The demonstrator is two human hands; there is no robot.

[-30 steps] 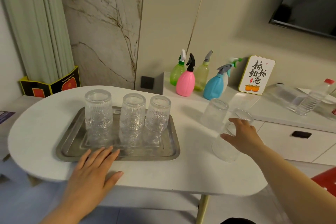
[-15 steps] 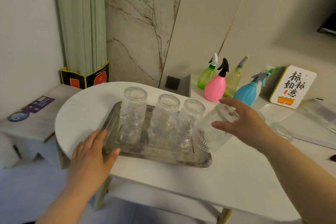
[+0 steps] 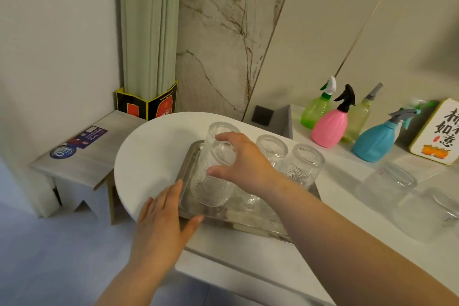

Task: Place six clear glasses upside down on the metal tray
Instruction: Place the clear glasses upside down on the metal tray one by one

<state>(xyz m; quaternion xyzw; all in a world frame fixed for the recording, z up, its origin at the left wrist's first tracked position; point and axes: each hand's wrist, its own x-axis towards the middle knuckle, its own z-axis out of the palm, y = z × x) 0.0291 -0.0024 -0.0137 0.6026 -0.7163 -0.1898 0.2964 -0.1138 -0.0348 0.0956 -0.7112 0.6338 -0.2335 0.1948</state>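
Note:
My right hand (image 3: 244, 165) is shut on a clear patterned glass (image 3: 211, 189), holding it by its upper part, slightly tilted, over the front left corner of the metal tray (image 3: 250, 227). Whether the glass touches the tray I cannot tell. Three glasses stand upside down along the tray's back: one (image 3: 222, 128) behind my fingers, one (image 3: 272, 148) in the middle, one (image 3: 306, 164) on the right. My left hand (image 3: 162, 222) lies flat, palm down, against the tray's front left corner and holds nothing.
Two more clear glasses (image 3: 387, 185) (image 3: 437, 213) stand on the white table (image 3: 149, 156) to the right of the tray. Coloured spray bottles (image 3: 329, 124) and a small sign (image 3: 439, 131) line the ledge behind. A low grey bench (image 3: 82, 156) sits at the left.
My right hand has carried the glass leftward, from beside the tray's right end to over its front left corner. The view has swung left. My left hand stays at the tray's corner.

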